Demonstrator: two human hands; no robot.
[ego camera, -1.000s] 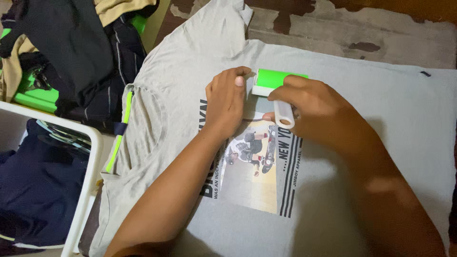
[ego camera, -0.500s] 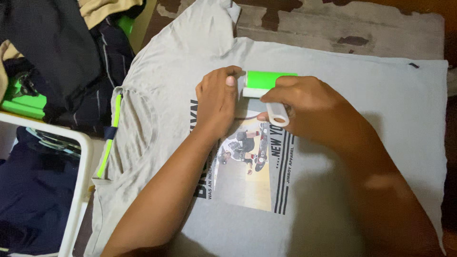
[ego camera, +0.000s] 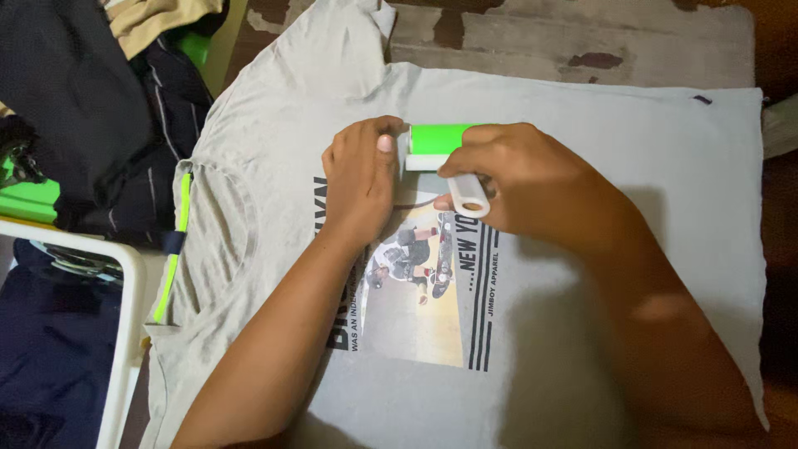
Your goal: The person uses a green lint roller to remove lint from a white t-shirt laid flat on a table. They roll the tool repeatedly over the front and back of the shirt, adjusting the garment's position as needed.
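A grey T-shirt [ego camera: 632, 141] with a printed picture panel on its chest lies flat on a worn wooden surface. My right hand [ego camera: 524, 179] grips the white handle of a lint roller [ego camera: 436, 140] whose green roll rests on the shirt just above the print. My left hand [ego camera: 359, 179] lies palm down on the shirt beside the roll, its fingertips touching the roll's left end. A bright green strip [ego camera: 170, 258] runs along the shirt's neckline at the left.
A heap of dark and tan clothes [ego camera: 91, 91] lies at the upper left over something green [ego camera: 25, 199]. A white frame [ego camera: 125, 316] holding dark blue fabric stands at the lower left. Bare worn wood [ego camera: 540, 41] shows beyond the shirt.
The whole scene has drifted left and slightly down in view as my head moved. Both hands keep their hold and place on the roller and shirt.
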